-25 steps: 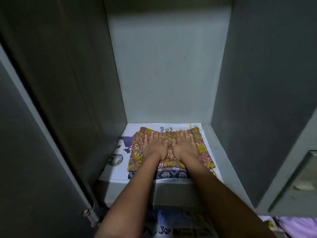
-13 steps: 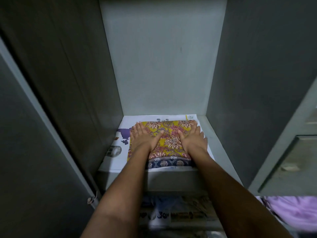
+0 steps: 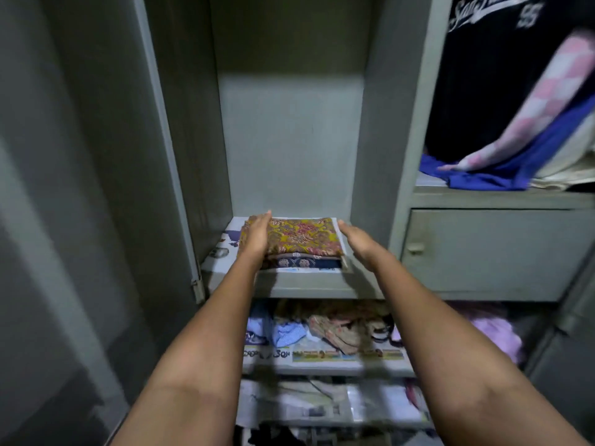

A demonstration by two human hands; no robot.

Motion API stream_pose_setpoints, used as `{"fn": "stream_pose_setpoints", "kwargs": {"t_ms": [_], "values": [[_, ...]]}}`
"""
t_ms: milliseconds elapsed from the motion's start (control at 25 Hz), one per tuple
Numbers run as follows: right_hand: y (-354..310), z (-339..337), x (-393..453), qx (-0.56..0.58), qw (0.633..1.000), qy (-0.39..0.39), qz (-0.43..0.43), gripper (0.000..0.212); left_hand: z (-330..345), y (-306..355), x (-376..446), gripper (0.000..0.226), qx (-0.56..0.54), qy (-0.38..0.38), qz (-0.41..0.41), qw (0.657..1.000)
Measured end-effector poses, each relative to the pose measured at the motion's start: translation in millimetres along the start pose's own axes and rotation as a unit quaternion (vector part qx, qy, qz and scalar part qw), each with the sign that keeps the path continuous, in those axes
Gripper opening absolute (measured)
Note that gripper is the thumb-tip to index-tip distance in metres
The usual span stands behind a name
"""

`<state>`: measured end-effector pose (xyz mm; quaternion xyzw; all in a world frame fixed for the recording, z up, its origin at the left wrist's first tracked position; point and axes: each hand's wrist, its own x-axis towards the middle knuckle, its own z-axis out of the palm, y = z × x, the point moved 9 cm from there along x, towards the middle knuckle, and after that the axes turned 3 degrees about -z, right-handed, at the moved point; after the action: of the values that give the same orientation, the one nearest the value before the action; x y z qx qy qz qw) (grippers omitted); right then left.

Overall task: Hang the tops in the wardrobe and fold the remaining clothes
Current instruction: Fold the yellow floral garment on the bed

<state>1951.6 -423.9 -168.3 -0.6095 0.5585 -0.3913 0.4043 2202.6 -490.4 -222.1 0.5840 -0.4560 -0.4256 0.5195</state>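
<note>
**Folded stack on wardrobe shelf, both hands at its sides**

Setting: grey metal wardrobe (image 3: 380,130), dim light, left door (image 3: 74,188) swung open. View looks down into the left bay.

Shelf (image 3: 306,283): grey, lined with a printed paper sheet (image 3: 225,244) that shows at the left and front edges. The stack (image 3: 299,243) of folded clothes sits on the sheet, near the front lip: a yellow floral cloth on top, a dark blue patterned cloth under it, its edge showing at the front.

Left hand (image 3: 256,235): fingers straight and together, palm lying against the left side and top edge of the stack. Touching, not gripping.

Right hand (image 3: 359,241): fingers straight and relaxed, palm turned inward, just beside the right edge of the stack. Contact cannot be told; a narrow gap seems to show.

Below: a second shelf (image 3: 322,365), lined with newspaper, holding loose crumpled clothes in blue, tan and pink. A third shelf (image 3: 322,416) under that, also papered, contents blurred.

Right bay: a closed compartment door (image 3: 492,252) with a small handle (image 3: 415,247). Above it, hanging tops: a black shirt (image 3: 483,75) with white lettering, a pink-and-white checked sleeve (image 3: 531,111), and a blue garment (image 3: 502,175) whose hem rests on the ledge.
</note>
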Motion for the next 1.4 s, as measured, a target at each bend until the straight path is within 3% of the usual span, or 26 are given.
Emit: {"fn": "stream_pose_setpoints", "kwargs": {"t_ms": [80, 160, 320, 640, 800, 1000, 1240, 1400], "values": [[0.9, -9.8, -53.2, 0.014, 1.0, -0.005, -0.007, 0.059, 17.4, 21.0, -92.8, 0.067, -0.052, -0.023, -0.009, 0.998], [9.4, -25.1, -105.1, 0.017, 1.0, 0.01, -0.002, 0.071, 30.4, 42.9, -170.8, 0.051, -0.067, -0.036, 0.025, 0.997], [7.2, -83.5, -192.7, 0.047, 0.995, 0.08, 0.027, 0.054, 67.8, 66.0, -244.5, 0.055, -0.075, -0.098, 0.023, 0.992], [12.7, -207.8, -347.7, 0.094, 0.967, 0.233, 0.03, 0.066, 211.1, 125.0, -363.7, 0.051, -0.058, -0.269, 0.064, 0.959], [40.1, -250.8, -453.7, 0.172, 0.931, 0.316, 0.068, 0.069, 287.9, 129.0, -442.0, 0.053, -0.047, -0.391, 0.072, 0.916], [51.0, -286.4, -617.5, 0.182, 0.865, 0.458, 0.092, 0.053, 347.1, 139.5, -582.1, 0.051, -0.039, -0.533, 0.053, 0.844], [65.6, -308.2, -806.9, 0.124, 0.771, 0.602, 0.168, 0.072, 389.4, 142.5, -740.6, 0.031, -0.039, -0.656, 0.06, 0.751], [79.9, -329.9, -875.8, 0.14, 0.728, 0.648, 0.174, 0.075, 430.2, 142.2, -796.1, 0.061, -0.028, -0.687, 0.068, 0.723]]}}
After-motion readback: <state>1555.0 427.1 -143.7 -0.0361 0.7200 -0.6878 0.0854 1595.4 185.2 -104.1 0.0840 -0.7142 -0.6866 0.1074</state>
